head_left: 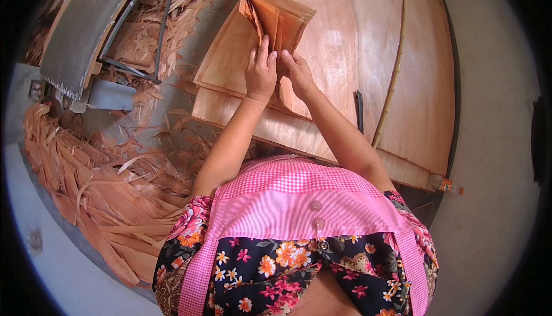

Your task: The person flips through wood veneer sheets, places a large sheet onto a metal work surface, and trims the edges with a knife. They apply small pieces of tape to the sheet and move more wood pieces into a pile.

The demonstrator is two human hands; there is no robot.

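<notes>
Scrap (109,201) is strewn left of the stack (339,63); over the stack, veneers (294,24) are pinched by half-curled left hand (261,76) and right hand (299,74). Sorting judged under way; careful separating probably needed next.

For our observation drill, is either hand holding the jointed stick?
No: left hand and right hand hold veneer pieces, while the jointed stick lies apart.

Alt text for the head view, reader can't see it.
A person's left hand and right hand hold a bent bundle of thin brown sheets over a stack of large wood sheets. A long thin stick lies on the stack; wood scraps heap at left.
</notes>
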